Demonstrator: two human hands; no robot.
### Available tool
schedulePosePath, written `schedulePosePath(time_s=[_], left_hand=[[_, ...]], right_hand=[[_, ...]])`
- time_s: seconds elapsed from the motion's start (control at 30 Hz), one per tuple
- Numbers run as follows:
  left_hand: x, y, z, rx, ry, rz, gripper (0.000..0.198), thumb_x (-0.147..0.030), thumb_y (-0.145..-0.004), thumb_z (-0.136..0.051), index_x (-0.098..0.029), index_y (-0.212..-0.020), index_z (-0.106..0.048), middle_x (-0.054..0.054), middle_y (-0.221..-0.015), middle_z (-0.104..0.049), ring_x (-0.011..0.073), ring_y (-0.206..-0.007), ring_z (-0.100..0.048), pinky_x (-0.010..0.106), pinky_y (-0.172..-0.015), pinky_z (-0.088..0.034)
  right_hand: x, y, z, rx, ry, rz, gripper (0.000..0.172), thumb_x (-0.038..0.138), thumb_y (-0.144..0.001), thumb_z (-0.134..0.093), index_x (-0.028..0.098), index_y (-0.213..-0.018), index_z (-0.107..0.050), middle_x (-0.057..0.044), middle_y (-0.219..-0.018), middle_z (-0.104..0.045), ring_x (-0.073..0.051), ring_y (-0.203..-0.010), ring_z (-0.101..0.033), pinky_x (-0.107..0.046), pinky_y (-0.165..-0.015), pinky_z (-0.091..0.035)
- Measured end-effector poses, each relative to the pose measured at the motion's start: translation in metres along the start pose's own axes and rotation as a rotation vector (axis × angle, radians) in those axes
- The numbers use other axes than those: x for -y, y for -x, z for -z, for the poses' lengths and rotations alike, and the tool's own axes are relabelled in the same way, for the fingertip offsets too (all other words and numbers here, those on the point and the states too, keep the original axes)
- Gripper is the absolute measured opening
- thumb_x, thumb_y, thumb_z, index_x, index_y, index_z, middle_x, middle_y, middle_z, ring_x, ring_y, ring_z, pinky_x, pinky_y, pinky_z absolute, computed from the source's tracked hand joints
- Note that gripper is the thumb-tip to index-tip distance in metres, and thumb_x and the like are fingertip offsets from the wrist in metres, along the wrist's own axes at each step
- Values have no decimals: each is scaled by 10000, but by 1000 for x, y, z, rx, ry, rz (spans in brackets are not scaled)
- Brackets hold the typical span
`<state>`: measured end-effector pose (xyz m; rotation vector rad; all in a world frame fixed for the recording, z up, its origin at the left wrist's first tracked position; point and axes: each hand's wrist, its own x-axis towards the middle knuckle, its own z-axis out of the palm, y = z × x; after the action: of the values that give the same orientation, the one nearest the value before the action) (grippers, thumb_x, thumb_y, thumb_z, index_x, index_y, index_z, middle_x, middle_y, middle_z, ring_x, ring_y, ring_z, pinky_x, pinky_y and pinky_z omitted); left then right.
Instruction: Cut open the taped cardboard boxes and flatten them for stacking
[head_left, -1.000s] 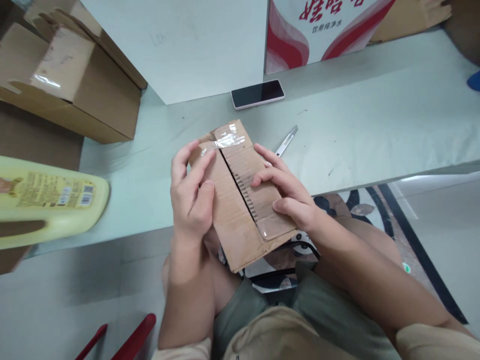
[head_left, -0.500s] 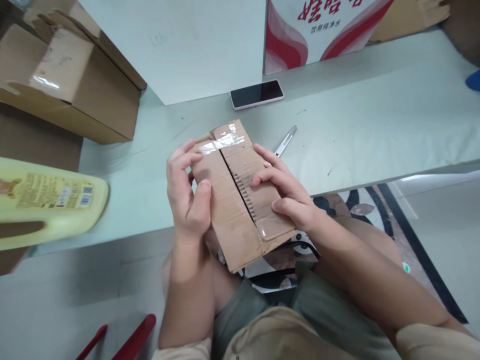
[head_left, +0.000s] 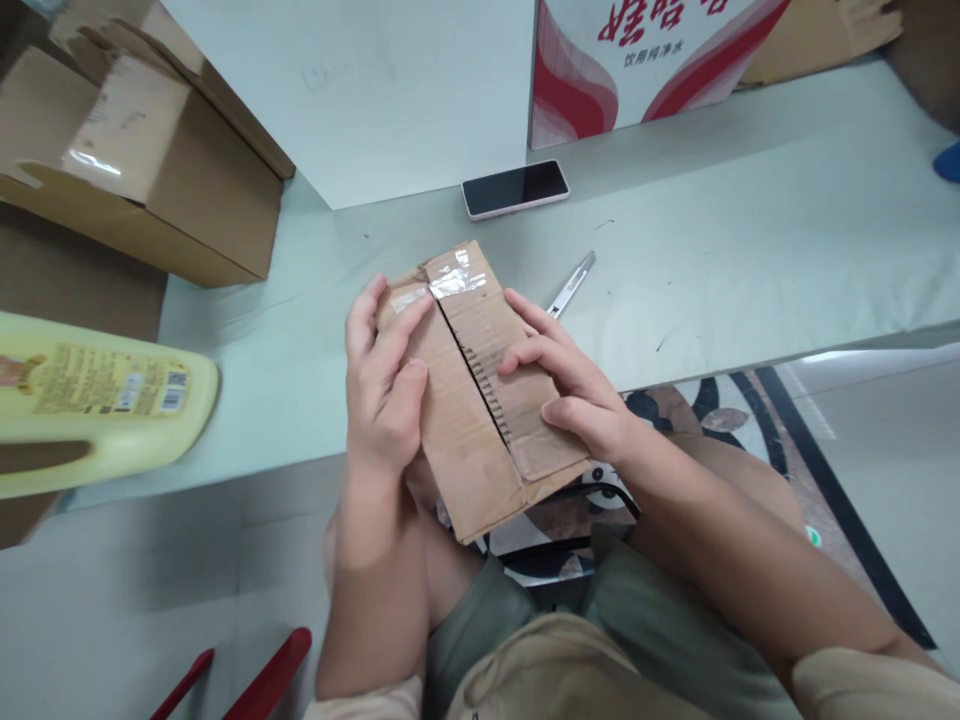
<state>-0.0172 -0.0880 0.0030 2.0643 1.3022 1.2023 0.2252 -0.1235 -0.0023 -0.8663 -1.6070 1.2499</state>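
Between my two hands is a flat brown cardboard box [head_left: 469, 410], tilted, with a dark slit along the middle of its top. Clear shiny tape [head_left: 456, 277] crosses the slit's far end. My left hand [head_left: 386, 380] grips the left edge, its index fingertip on the tape beside the slit. On the opposite side, my right hand [head_left: 577, 385] holds the right edge with thumb and a finger on top. A utility knife [head_left: 573, 284] lies on the table just beyond my right hand. What the fingers do under the box is hidden.
The table [head_left: 750, 230] has a pale green cover. A black-screened phone [head_left: 516, 189] lies by a white panel [head_left: 405, 100]. At left are an open cardboard box [head_left: 202, 170] and a yellow jug [head_left: 180, 390]. A red-and-white carton [head_left: 637, 75] stands at the back.
My left index finger has stretched farther over the top of the box, onto the tape at the slit's end. My right hand and the box have hardly moved.
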Motion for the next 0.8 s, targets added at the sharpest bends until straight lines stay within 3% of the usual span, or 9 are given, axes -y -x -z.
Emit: schedulePosePath(time_s=[0.2,0.37,0.57,0.7,0.8], left_hand=[[4,2,0,-39,25,3,491,-556,-974,-559,-412,-1434,-656,14,-1621,-505,347,-1569,-419,572,-1335,-357],[9,3,1,-62,22,54,529,-630,-941,-584,-389,-1406,-654,19,-1663,-461,369,-1625,-340,603,-1326,-370],[12,1,5,-72,-20,89,493,-624,-925,-595,-351,-1325,-693,39,-1636,-492,385,-1627,-341,612,-1309,-402],[8,1,4,-65,-19,103,483,-633,-934,-593,-356,-1320,-687,41,-1630,-494,392,-1629,-330,632,-1296,-415],[7,1,2,-65,-3,91,447,-624,-953,-585,-386,-1320,-680,21,-1627,-492,372,-1626,-332,616,-1299,-413]], right_hand=[[0,0,1,35,34,5,359,484,-895,-591,278,-1183,-646,-48,-1799,-263,-339,-1682,-199,-593,-1333,-238],[-14,6,7,-28,-25,46,436,540,-936,-582,325,-1314,-615,-55,-1750,-358,-352,-1623,-337,-611,-1283,-317],[-17,8,11,-162,39,-13,466,633,-978,-521,310,-1297,-632,-99,-1639,-485,-359,-1500,-488,-595,-1188,-426],[-8,9,9,-166,79,19,466,631,-988,-530,330,-1334,-611,-98,-1647,-468,-351,-1524,-467,-585,-1196,-436],[-4,8,10,-90,130,84,490,625,-963,-582,355,-1371,-608,-61,-1725,-370,-353,-1608,-362,-595,-1286,-348]])
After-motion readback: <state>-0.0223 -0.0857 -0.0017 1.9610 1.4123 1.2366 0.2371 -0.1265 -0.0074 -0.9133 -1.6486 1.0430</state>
